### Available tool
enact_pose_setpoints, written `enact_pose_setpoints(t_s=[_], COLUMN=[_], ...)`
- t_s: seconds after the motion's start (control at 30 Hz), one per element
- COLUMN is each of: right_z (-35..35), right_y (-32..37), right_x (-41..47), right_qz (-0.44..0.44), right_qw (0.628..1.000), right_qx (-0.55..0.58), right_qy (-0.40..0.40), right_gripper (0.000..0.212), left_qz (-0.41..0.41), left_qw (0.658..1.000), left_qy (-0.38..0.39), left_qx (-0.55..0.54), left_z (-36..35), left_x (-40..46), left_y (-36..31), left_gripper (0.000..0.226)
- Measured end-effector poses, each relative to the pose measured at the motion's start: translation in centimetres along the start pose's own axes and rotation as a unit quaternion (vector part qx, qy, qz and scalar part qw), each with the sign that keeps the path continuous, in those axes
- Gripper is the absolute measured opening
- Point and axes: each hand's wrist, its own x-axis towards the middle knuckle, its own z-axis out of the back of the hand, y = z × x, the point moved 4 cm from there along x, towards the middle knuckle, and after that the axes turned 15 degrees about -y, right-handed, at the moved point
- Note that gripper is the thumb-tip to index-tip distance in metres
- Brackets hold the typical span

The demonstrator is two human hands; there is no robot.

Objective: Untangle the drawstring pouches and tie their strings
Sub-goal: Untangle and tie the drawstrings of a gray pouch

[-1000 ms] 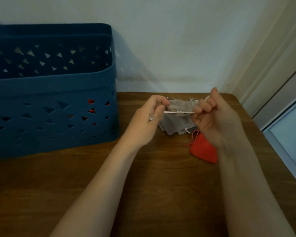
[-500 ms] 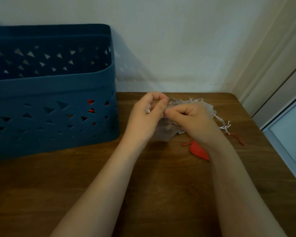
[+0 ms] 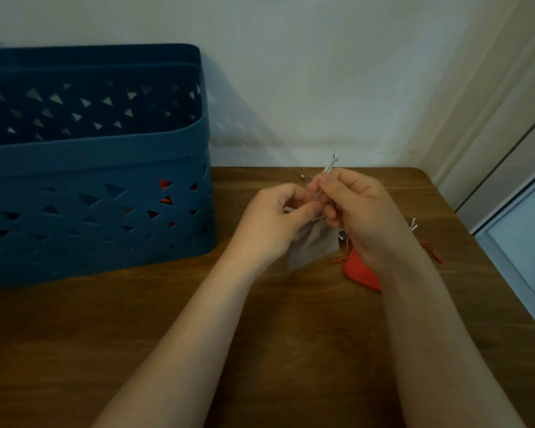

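Fingers [image 3: 317, 184] of both hands curl tight, pinching a white string [image 3: 330, 164] above the surface [image 3: 260, 319]. Left hand [image 3: 271, 225] and right hand [image 3: 360, 216] meet over a grey pouch [image 3: 314, 247], hanging crumpled between them. Red pouch [image 3: 360, 271] lies half hidden under the right wrist; the knot itself can't be made out.

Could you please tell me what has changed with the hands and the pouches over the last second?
The hands closed together: the right hand moved left to the left hand, then raised the white string. The grey pouch now hangs below both grips. The red pouch and blue basket stayed put.
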Motion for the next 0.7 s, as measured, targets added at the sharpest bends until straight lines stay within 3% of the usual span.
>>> enact_pose_setpoints(t_s=[0.1,0.23,0.3,0.4,0.5,0.6,0.7], right_z=[0.1,0.5,0.5,0.2,0.0,-0.2,-0.2], right_y=[0.0,-0.4,-0.5,-0.3,0.5,1.3,0.9], right_x=[0.0,0.3,0.3,0.2,0.0,-0.4,-0.4], right_qz=[-0.015,-0.051,-0.065,-0.058,0.007,0.06,0.036], right_qw=[0.999,0.992,0.989,0.992,0.999,0.992,0.993], right_qx=[0.03,0.098,0.115,0.099,-0.015,-0.104,-0.1], right_qy=[-0.019,-0.065,-0.07,-0.049,-0.045,-0.047,-0.052], right_gripper=[0.024,0.024,0.025,0.028,0.033,0.036,0.033], left_qz=[-0.012,0.103,0.137,0.133,0.049,-0.055,-0.127], left_qw=[1.0,0.975,0.963,0.98,0.994,0.985,0.966], left_qy=[-0.016,0.013,0.025,-0.039,-0.1,-0.068,-0.036], left_qx=[-0.008,-0.195,-0.231,-0.145,0.004,0.151,0.224], left_z=[0.2,0.1,0.0,0.0,0.6,0.1,-0.7], left_x=[0.0,-0.1,-0.1,0.1,0.6,0.4,-0.1], left_y=[-0.3,-0.2,0.0,0.8,1.2,1.0,0.5], left_gripper=[0.019,0.025,0.026,0.029,0.031,0.03,0.026])
